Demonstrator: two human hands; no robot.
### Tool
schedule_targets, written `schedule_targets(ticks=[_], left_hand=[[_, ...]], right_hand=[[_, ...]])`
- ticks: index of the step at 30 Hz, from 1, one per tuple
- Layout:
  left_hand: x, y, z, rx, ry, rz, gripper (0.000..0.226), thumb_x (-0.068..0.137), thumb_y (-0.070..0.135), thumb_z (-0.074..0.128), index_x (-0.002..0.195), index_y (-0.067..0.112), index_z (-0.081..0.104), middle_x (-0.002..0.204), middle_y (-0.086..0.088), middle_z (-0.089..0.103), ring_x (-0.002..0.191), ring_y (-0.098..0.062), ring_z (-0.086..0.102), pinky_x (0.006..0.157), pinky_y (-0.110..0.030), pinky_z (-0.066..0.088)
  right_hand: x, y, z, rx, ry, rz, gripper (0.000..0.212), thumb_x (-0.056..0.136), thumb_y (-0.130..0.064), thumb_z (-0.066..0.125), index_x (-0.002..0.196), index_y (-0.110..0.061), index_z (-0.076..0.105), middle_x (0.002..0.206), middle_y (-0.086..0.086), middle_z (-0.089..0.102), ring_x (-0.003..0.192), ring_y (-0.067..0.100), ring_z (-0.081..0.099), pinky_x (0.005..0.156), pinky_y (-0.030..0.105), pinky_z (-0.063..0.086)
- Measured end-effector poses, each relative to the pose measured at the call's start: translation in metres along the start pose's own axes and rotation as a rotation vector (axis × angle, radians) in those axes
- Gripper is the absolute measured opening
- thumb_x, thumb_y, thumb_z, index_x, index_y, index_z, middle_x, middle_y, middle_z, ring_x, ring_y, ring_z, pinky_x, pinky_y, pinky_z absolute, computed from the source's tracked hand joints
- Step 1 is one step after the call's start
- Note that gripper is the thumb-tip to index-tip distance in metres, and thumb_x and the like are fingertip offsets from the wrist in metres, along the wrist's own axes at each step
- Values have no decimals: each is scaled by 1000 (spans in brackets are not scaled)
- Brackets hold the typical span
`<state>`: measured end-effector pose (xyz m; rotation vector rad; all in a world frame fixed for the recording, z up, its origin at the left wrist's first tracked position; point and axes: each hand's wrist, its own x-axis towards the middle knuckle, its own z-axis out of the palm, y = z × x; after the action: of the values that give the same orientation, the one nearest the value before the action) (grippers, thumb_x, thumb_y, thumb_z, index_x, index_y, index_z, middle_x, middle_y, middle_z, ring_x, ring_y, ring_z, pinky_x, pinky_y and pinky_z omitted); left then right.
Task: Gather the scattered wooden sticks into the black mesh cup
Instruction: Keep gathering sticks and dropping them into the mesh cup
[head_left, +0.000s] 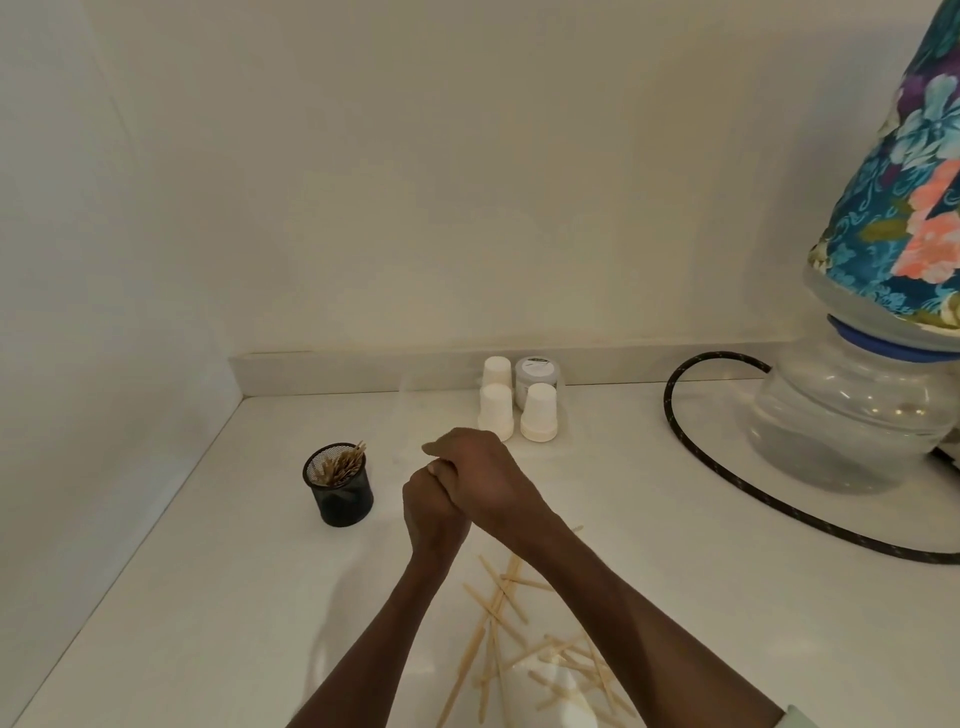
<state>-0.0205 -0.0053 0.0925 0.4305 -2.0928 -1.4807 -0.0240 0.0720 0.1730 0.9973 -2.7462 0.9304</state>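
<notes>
Closest to me, the loose wooden sticks (524, 639) lie crisscrossed on the white counter (208, 597), partly under the forearms; a careless sweep of an arm could, I think, knock some off the near edge. Beyond them the left hand (434, 512) and right hand (483, 475) are pressed together with fingers curled, and I cannot tell whether any stick is between them. Farther left, apart from both hands, stands the black mesh cup (340, 486), already bristling with sticks; it looks light enough to tip if bumped.
</notes>
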Motion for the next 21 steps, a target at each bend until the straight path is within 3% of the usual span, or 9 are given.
schedule_targets(ticks=[2, 5, 8, 12, 16, 21], left_hand=[[6, -3, -3, 61, -13, -18, 20, 83, -7, 57, 64, -10, 60, 54, -20, 56, 53, -19, 45, 50, -20, 28], [11, -9, -8, 147, 7, 70, 25, 84, -9, 59, 60, -2, 58, 52, -8, 52, 51, -20, 48, 49, -26, 32], [15, -16, -15, 252, 10, 52, 31, 87, 1, 56, 58, 12, 50, 50, 1, 51, 47, -15, 44, 48, -26, 31], [19, -26, -23, 287, -45, -87, 31, 85, 13, 53, 54, 10, 47, 46, -1, 45, 46, -18, 37, 47, -29, 27], [25, -31, -32, 252, 1, -98, 39, 85, 11, 53, 49, 13, 38, 42, 1, 37, 44, -13, 27, 47, -27, 21], [35, -38, -41, 193, 51, -70, 43, 81, 2, 56, 49, 15, 31, 42, 2, 31, 48, -14, 20, 48, -29, 18]], right_hand=[[6, -6, -4, 5, 29, 43, 29, 96, -11, 51, 119, -7, 69, 117, 10, 69, 110, 21, 62, 99, 31, 44], [15, -11, -8, 18, -1, 78, 24, 89, -1, 53, 97, -1, 76, 96, 14, 73, 90, 24, 67, 87, 36, 52], [21, -10, -6, 26, 12, 120, 25, 88, 1, 52, 96, -2, 76, 95, 13, 74, 89, 22, 68, 84, 31, 53], [28, -11, 4, 52, -1, 100, 24, 87, 2, 54, 94, -1, 77, 92, 12, 75, 86, 21, 69, 81, 27, 51], [38, -9, 15, 30, -50, 103, 22, 88, -4, 61, 104, -6, 76, 101, 10, 75, 96, 20, 69, 88, 25, 51], [51, -16, 22, 18, -109, 103, 22, 85, -1, 62, 100, -8, 77, 100, 10, 76, 93, 20, 70, 81, 21, 48]])
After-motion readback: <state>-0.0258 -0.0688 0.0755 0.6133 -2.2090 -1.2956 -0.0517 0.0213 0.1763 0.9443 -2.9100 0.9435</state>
